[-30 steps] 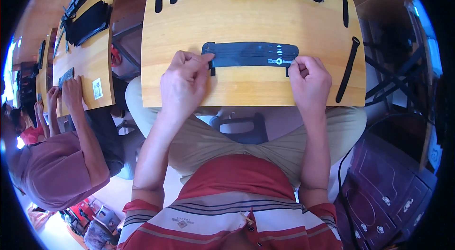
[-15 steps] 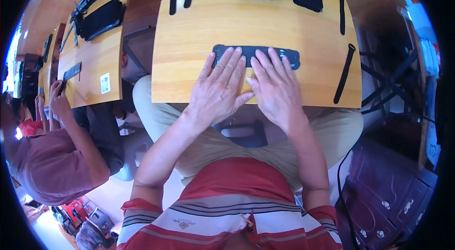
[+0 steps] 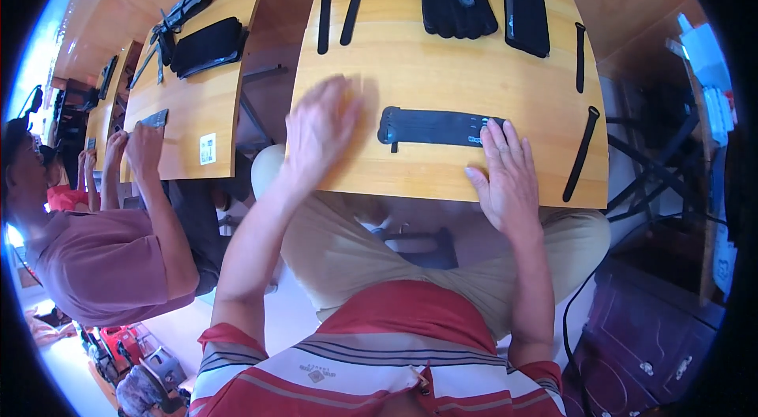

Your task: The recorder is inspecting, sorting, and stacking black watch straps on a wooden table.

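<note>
The flat dark band (image 3: 438, 127) lies near the near edge of the wooden table (image 3: 426, 73), and the right hand (image 3: 509, 180) rests with fingers extended on its right end, gripping nothing. The left hand (image 3: 324, 129), flat on the band half a second ago, is now apart at its left, blurred, so I cannot tell its grip; therefore only one hand steadies the band. Beyond, a thin black strap (image 3: 581, 154) lies along the right edge, gloves (image 3: 442, 10) by the far edge.

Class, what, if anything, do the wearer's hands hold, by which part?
Nothing: right hand rests on the black strip, at its right end; left hand appears empty.
</note>
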A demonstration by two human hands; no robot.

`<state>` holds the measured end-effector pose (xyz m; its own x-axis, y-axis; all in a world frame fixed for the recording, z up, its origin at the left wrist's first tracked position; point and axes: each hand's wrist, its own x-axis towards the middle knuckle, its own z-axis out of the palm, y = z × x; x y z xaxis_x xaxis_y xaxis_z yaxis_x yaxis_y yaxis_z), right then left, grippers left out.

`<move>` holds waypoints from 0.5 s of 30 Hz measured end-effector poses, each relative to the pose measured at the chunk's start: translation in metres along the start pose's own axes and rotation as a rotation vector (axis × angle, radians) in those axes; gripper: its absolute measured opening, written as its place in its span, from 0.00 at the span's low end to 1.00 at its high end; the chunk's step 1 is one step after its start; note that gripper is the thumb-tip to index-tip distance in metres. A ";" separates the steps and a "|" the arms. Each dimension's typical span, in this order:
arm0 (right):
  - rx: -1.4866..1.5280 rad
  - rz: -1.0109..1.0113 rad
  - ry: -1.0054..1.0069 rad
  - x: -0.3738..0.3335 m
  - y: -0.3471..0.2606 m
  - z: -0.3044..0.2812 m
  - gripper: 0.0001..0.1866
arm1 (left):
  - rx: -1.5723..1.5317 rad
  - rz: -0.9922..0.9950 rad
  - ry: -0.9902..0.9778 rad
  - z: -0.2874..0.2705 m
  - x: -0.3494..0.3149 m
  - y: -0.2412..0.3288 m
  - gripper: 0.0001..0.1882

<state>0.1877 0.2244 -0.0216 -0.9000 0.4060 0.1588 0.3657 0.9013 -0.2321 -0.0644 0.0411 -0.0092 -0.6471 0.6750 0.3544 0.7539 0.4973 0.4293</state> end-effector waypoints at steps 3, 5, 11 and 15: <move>0.005 0.001 -0.024 0.002 0.001 0.000 0.34 | 0.184 0.036 0.069 0.018 0.059 -0.021 0.14; 0.037 0.007 -0.030 0.002 0.001 0.001 0.34 | 0.225 0.042 0.079 0.028 0.091 -0.026 0.13; 0.065 0.017 -0.017 0.000 0.002 -0.001 0.34 | 0.273 -0.099 -0.108 0.044 0.145 -0.037 0.11; 0.074 0.022 -0.017 0.000 0.003 -0.001 0.33 | 0.156 -0.279 -0.228 0.040 0.165 -0.036 0.15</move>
<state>0.1894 0.2270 -0.0212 -0.8962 0.4221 0.1364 0.3672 0.8785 -0.3058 -0.1944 0.1564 0.0008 -0.8008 0.5976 0.0408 0.5725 0.7435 0.3457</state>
